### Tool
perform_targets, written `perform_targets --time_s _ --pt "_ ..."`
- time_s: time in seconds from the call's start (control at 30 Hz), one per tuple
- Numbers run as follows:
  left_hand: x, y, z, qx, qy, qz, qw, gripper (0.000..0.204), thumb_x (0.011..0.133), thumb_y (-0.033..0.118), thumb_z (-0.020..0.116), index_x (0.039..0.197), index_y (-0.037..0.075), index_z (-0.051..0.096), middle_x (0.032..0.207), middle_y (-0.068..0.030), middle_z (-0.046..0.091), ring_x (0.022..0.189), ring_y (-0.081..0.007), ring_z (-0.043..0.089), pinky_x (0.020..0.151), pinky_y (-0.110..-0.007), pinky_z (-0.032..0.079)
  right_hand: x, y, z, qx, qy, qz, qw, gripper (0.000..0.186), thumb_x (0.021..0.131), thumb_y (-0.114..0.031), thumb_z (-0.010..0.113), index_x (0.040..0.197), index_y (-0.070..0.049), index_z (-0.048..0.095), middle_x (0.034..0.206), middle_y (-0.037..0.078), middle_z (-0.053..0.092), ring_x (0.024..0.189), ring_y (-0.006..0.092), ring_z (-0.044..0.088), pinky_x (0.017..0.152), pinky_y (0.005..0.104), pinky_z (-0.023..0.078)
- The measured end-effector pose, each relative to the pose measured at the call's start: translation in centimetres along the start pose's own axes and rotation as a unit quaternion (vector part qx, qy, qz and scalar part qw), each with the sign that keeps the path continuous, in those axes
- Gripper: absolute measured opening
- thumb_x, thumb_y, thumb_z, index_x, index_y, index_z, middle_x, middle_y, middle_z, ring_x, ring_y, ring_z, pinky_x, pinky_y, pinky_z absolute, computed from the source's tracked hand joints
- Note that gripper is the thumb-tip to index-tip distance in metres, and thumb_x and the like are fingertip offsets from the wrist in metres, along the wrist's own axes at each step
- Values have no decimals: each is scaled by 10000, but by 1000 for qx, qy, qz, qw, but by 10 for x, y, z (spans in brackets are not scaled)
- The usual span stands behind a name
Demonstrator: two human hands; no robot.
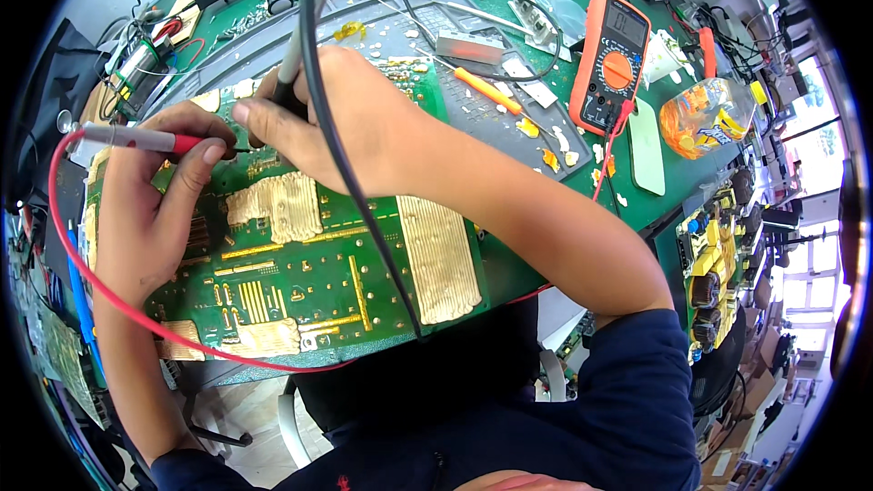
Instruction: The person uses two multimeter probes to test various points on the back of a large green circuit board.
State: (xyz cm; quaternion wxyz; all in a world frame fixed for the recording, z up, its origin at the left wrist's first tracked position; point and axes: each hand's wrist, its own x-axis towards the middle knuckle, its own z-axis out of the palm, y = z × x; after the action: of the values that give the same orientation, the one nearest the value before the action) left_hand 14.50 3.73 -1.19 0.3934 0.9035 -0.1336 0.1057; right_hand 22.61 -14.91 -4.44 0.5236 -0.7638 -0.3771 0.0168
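A large green circuit board lies before me, with patches of ribbed cream-coloured material stuck on it. My left hand is closed round a grey-and-red test probe, its tip pointing right to the board's upper left part. Close beside it, my right hand grips a grey-and-black test probe, pointing down; its tip is hidden behind my fingers. A thick black cable loops in front of my right hand. The red lead curves from the left probe across my forearm.
An orange multimeter stands at the far right, near a drink bottle and a pale green flat case. Behind the board lie a grey mat, an orange-handled screwdriver and scraps. Another populated board sits at right.
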Motion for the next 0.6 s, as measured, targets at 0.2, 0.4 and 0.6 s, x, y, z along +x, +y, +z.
perform_targets --time_s 0.2,0.4,0.6 --pt "9 -4 7 -39 -18 -23 999 91 913 32 583 937 -54 598 913 -72 627 861 -143 606 788 -278 475 1 4 -8 14 -24 45 999 314 905 -220 587 742 46 621 566 157 533 565 251 541 549 388 438" --pt "10 -12 -3 30 14 2 999 190 894 180 649 951 0 626 849 -104 638 789 -184 606 699 -315 469 8 6 1 58 -12 24 998 338 916 -239 546 724 29 620 559 176 546 515 286 542 537 411 437" --pt "18 -6 -5 29 -59 -22 998 188 950 136 573 952 -46 618 880 -56 646 845 -121 607 787 -276 476 3 4 1 64 -17 94 993 394 932 -302 569 789 54 662 567 81 592 526 132 561 514 297 444"
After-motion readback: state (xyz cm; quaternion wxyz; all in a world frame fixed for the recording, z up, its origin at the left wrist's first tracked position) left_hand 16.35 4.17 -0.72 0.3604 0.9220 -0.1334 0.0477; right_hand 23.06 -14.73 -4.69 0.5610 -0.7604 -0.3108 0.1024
